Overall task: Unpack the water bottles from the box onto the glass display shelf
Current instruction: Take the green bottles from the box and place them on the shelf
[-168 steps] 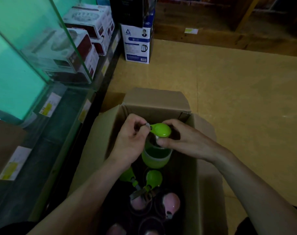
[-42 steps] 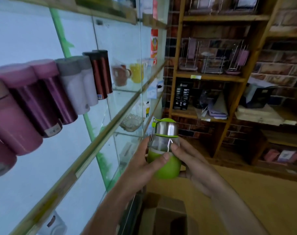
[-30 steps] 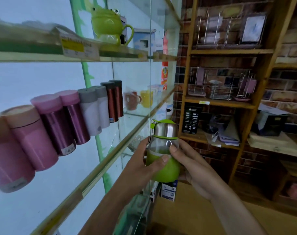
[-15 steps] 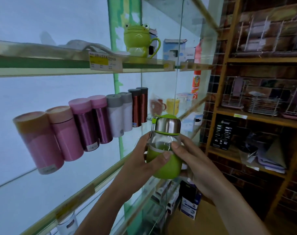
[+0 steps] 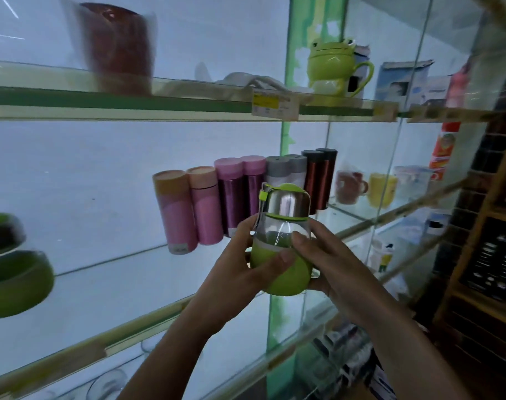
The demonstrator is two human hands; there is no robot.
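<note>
A small water bottle (image 5: pixel 283 226) with a green base, clear glass middle and steel-and-green cap is held upright in front of the glass display shelf (image 5: pixel 125 287). My left hand (image 5: pixel 246 267) grips its left side with the thumb across the green base. My right hand (image 5: pixel 329 264) grips its right side and underside, thumb on the glass. The bottle hangs just before the row of pink, purple, grey and dark red flasks (image 5: pixel 234 197) standing on that shelf. The box is out of view.
Another green bottle (image 5: pixel 12 267), blurred, stands at the shelf's far left. The upper glass shelf (image 5: pixel 159 102) carries a brown cup (image 5: pixel 116 47) and a green frog mug (image 5: pixel 332 70). Red and yellow mugs (image 5: pixel 367 189) stand further right. Wooden shelving (image 5: pixel 482 226) rises at the right.
The view has swung left and upward along the shelves. Both hands kept their hold on the green bottle and carried it closer to the flask shelf.
</note>
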